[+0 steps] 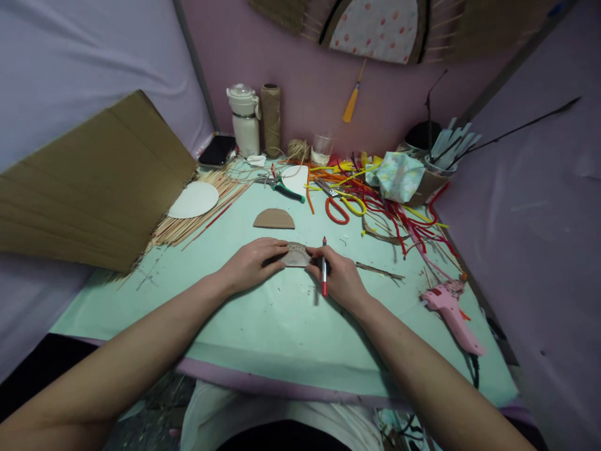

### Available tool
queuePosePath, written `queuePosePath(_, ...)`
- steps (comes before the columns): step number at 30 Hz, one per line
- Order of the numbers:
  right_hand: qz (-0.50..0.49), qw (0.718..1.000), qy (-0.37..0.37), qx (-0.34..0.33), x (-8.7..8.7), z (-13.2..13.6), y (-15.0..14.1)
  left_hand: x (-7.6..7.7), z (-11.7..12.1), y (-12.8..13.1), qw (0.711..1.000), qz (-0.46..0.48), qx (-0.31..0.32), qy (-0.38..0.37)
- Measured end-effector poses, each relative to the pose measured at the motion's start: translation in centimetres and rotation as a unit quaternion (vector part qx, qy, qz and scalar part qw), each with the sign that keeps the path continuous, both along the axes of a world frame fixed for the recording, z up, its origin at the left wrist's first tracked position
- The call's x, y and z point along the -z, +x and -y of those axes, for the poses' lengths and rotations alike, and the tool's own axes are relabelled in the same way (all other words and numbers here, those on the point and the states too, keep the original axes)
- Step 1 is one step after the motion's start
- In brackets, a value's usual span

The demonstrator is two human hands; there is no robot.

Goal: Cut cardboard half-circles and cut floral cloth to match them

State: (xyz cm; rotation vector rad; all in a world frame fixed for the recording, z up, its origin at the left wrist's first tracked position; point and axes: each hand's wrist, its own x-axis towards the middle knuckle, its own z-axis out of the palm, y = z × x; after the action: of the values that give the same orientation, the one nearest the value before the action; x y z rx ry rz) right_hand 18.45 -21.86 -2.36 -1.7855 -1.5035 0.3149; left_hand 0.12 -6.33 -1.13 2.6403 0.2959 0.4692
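Note:
At the middle of the table, my left hand (256, 263) pinches the left end of a clear half-round protractor (297, 255). Brownish material shows at its curved edge, perhaps cardboard under it; I cannot tell for sure. My right hand (339, 275) grips the protractor's right end with thumb and fingertips. A red-and-white marker (323, 269) is also held in that hand, standing across the fingers with its red tip pointing away from me. Just beyond the hands lies a half-round piece of brown cardboard (274, 218), touched by neither.
A large cardboard sheet (98, 181) leans at left over thin sticks (201, 216). Pliers (286, 188), scissors (335, 203) and colored pipe cleaners (375, 197) lie at the back. A pink glue gun (453, 316) rests at right. A white bottle (245, 125) stands by the wall.

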Motion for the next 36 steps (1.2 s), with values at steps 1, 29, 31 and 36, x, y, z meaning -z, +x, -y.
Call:
queuePosePath(1, -0.001, 1.0, -0.001, 0.0, 0.0, 0.01, 0.0, 0.01, 0.0, -0.01, 1.0, 0.001, 0.002, 0.0)
queuePosePath(29, -0.006, 1.0, -0.003, -0.004, -0.23, 0.04, -0.11, 0.25, -0.07, -0.18, 1.0, 0.021, 0.01, 0.013)
queuePosePath(31, -0.007, 1.0, -0.001, -0.003, -0.2, 0.04, -0.11, 0.23, -0.07, -0.16, 1.0, 0.02, 0.01, 0.014)
queuePosePath(36, -0.007, 1.0, -0.003, -0.003, -0.19, 0.07, -0.14, 0.21, -0.03, -0.12, 1.0, 0.018, 0.005, 0.017)
